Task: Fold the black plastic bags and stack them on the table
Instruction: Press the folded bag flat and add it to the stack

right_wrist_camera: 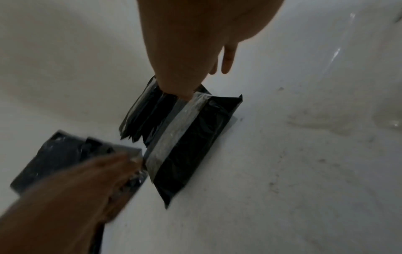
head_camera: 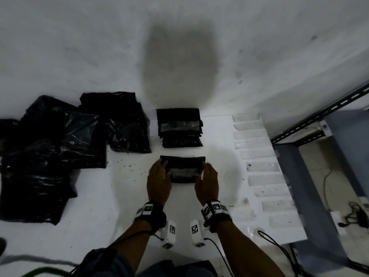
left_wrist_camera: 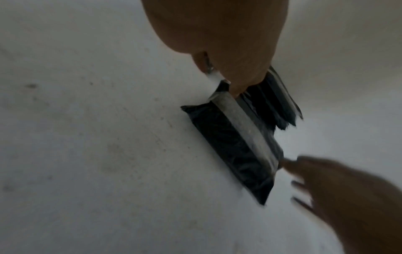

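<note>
A folded black plastic bag (head_camera: 182,169) with a shiny strip across it lies flat on the white table (head_camera: 95,216), directly in front of me. My left hand (head_camera: 158,178) is at its left end and my right hand (head_camera: 207,181) at its right end, fingers fairly straight, thumbs resting on top. The left wrist view shows a left fingertip (left_wrist_camera: 237,89) pressing the bag (left_wrist_camera: 234,151). A right fingertip (right_wrist_camera: 185,92) touches the other end of the bag (right_wrist_camera: 189,137). Behind it sits a stack of folded bags (head_camera: 179,127). Unfolded black bags (head_camera: 50,146) lie heaped at the left.
A row of clear plastic strips (head_camera: 257,154) runs along the table's right edge. Beyond that edge stand a metal shelf frame (head_camera: 319,120) and cables (head_camera: 355,214) on the floor. Dark specks (head_camera: 129,166) dot the table near the bags.
</note>
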